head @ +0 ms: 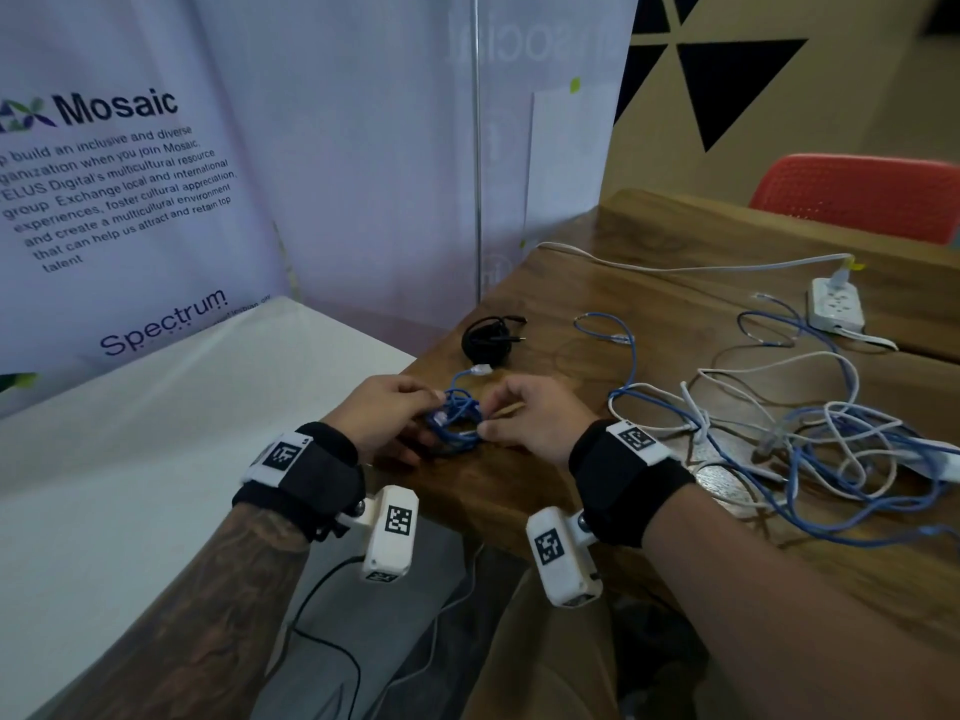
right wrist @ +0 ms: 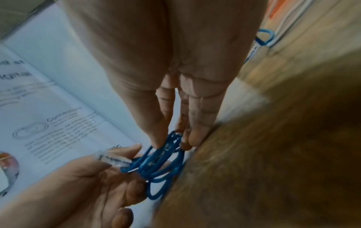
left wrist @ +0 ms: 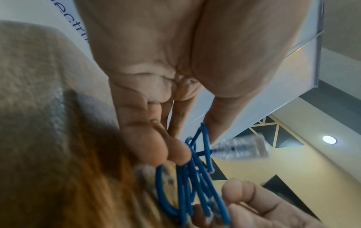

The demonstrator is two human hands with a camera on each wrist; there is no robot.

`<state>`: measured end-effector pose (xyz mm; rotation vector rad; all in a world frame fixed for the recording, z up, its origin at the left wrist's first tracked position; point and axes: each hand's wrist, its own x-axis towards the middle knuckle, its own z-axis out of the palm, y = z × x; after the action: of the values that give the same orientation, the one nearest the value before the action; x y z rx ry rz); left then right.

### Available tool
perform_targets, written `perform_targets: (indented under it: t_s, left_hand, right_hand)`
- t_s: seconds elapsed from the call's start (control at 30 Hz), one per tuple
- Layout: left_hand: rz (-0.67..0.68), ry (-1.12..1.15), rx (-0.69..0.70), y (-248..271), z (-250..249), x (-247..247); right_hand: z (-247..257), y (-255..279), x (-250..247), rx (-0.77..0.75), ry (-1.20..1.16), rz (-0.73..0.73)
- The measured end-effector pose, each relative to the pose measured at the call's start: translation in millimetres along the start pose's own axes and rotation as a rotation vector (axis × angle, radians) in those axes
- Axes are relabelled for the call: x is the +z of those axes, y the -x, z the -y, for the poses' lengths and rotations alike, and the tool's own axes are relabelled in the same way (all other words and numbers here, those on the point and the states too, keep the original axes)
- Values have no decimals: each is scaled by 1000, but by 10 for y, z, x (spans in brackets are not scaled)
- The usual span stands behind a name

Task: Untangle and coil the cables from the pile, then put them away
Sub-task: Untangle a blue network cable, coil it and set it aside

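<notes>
A small coil of blue network cable [head: 457, 420] sits between both hands at the near left corner of the wooden table [head: 597, 314]. My left hand [head: 387, 407] pinches one side of the coil [left wrist: 193, 182]; its clear plug [left wrist: 240, 148] sticks out past the thumb. My right hand [head: 524, 415] pinches the other side, thumb and fingers closed on the loops [right wrist: 162, 160]. A second clear plug [head: 480, 370] pokes up behind the coil. A tangled pile of blue and white cables [head: 810, 449] lies on the table to the right.
A coiled black cable [head: 488, 337] rests just behind the hands. A white power strip [head: 834, 304] with a white lead lies at the back right. A red chair [head: 857, 192] stands beyond the table. Printed banners [head: 156, 200] rise at the left, above a white surface [head: 156, 433].
</notes>
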<state>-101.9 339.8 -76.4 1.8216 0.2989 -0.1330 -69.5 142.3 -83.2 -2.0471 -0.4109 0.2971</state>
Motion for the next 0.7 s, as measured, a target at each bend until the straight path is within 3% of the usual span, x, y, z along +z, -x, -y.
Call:
perform_targets:
  t_s: [0.13, 0.27, 0.43, 0.5, 0.57, 0.7]
  left_hand:
    - [90, 26, -11, 72, -16, 8]
    - [187, 53, 87, 118, -76, 20]
    - [312, 221, 153, 218, -252, 165]
    - [405, 271, 181, 251, -327, 223]
    - [472, 291, 212, 278, -409, 296]
    - [535, 292, 306, 276, -511, 445]
  right_hand:
    - [-53, 135, -26, -30, 1, 22]
    - [-34, 300, -82, -84, -34, -25]
    - [75, 410, -440, -352, 47, -380]
    - [83, 399, -583, -409, 60, -409]
    - [63, 406, -669, -345, 47, -377]
    - [-5, 485, -763, -192, -195, -251]
